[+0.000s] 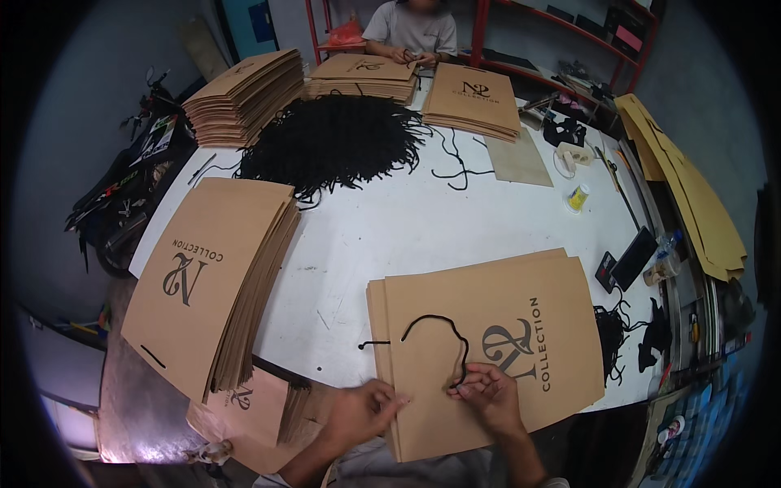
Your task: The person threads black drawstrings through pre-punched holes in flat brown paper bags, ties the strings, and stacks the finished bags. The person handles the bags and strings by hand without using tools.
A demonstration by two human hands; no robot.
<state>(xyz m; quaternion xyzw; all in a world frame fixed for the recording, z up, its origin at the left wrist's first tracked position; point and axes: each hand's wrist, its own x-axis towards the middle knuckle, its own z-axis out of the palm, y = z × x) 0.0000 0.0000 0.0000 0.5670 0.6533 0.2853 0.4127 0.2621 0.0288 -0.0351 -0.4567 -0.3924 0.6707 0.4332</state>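
A flat brown paper bag lies on top of a small stack at the near edge of the white table, and a black cord is looped across its near-left part, one knotted end resting just off the bag's left edge. The bag's near-left edge is pinched between the closed fingers of the left hand. The other end of the cord is gripped by the right hand, fingertips pressed down on the paper.

A slip looks possible: the cord is thin and limp, and its loose knotted end could be pulled through or dragged off if tension is applied unevenly. The smooth, stiff sheets beneath could also slide, since the stack overhangs the table edge.

To the left, a taller pile of bags is fanned slightly. At the far side, a tangled heap of cords, matte and stringy, is spread between further stacks.
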